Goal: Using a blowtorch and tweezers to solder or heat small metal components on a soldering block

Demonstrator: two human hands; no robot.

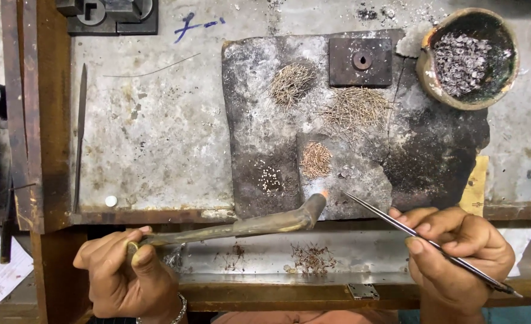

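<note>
Left hand (124, 273) at near left, fingers curled tight around the handle end of a brass blowtorch (247, 225), thumb laid on top. The torch runs right and slightly far from the hand, bent nozzle ending at the near edge of the charred soldering slab (247, 108), with a small orange flame (324, 194) at its tip. Right hand (457, 255) at near right, fingers pinched closed on thin metal tweezers (421, 237), held like a pen; the tweezer point aims left and far, ending just right of the flame, back end sticking out past the hand to the near right. The tips do not touch the torch. On the slab: a small wire-bit pile (316, 159) just beyond the flame, a cluster of tiny pale beads (270, 178) to its left, 2 bigger heaps of fine wire pieces farther back, the left heap (290, 83) and right heap (356, 108). A square metal block (361, 61) with a centre hole sits at the slab's far edge. A clay bowl (428, 69) holding grey metal scraps stands at far right. A long thin file (80, 135) lies on the grey benchtop (157, 138) at left, a small white disc (110, 201) near its near end. Loose wire scraps (312, 258) lie in the metal tray (259, 264) below the bench edge, between both hands.
</note>
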